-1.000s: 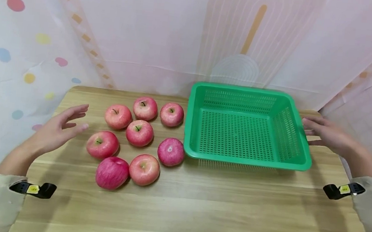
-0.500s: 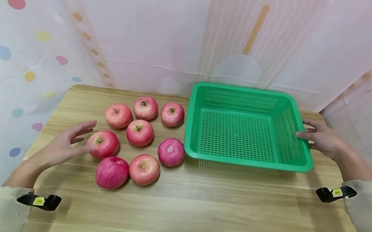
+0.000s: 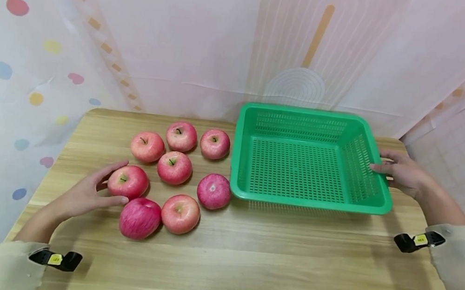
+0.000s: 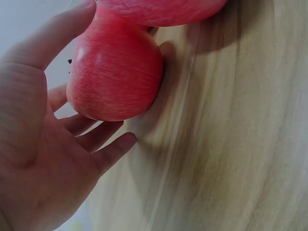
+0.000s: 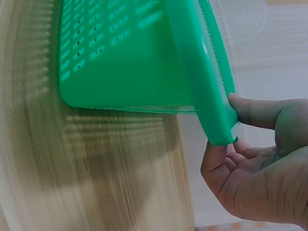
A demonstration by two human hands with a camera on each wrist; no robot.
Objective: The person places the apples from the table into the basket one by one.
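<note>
Several red apples lie in a cluster on the left of the wooden table (image 3: 246, 267). My left hand (image 3: 85, 191) holds the leftmost apple (image 3: 129, 181), fingers on its far side and thumb on its near side; the apple sits on the table. The left wrist view shows that apple (image 4: 115, 77) between the thumb and the fingers of my left hand (image 4: 43, 159), with a second apple (image 4: 159, 9) touching it. My right hand (image 3: 398, 172) pinches the right rim of the empty green basket (image 3: 307, 202). In the right wrist view my right hand (image 5: 260, 163) has its thumb on the basket's rim (image 5: 211, 96) and fingers curled beneath.
A darker apple (image 3: 140, 218) and another apple (image 3: 180, 213) lie just right of my left hand. An apple (image 3: 213, 190) sits close to the basket's left wall. Patterned curtains hang behind and beside the table. Bare wood stretches along the near edge.
My left hand moved right and down from the air onto the leftmost apple and took hold of it. My right hand moved in and gripped the basket's right rim.
</note>
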